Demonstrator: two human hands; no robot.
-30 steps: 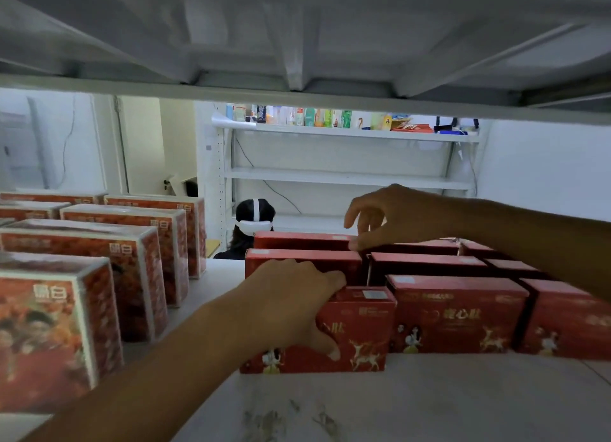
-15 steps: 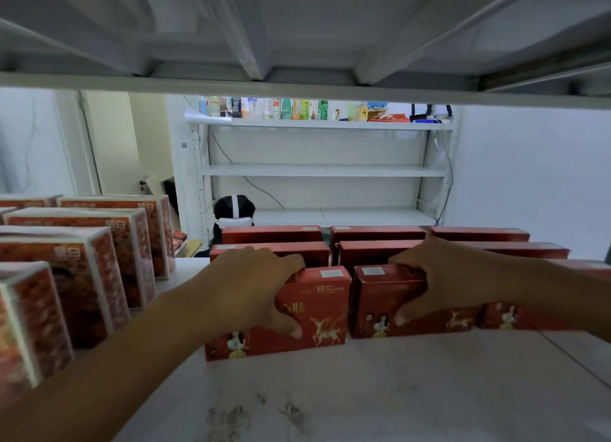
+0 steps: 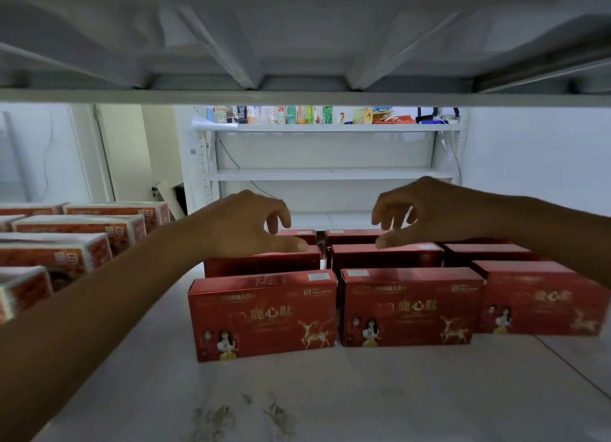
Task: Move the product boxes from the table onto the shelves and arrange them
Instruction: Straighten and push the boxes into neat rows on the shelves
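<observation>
Several red product boxes with a gold deer stand in rows on the white shelf (image 3: 297, 402). The front row has a left box (image 3: 264, 316), a middle box (image 3: 410, 309) and a right box (image 3: 542, 302). More red boxes (image 3: 386, 254) stand behind them. My left hand (image 3: 251, 223) hovers over the second-row left box (image 3: 264, 264), fingers loosely curled, thumb tip near its top. My right hand (image 3: 426, 210) hovers over the second-row middle box in the same loose pose. Neither hand holds anything.
Rows of orange and white wrapped boxes (image 3: 66, 253) fill the shelf's left side. The shelf above (image 3: 297, 95) hangs low overhead. Beyond stands another white rack (image 3: 330, 173) with small packages on its top level. Bare shelf surface lies in front of the red boxes.
Both hands let go of the front-row boxes and lifted back over the second row. The front boxes now stand side by side, facing forward.
</observation>
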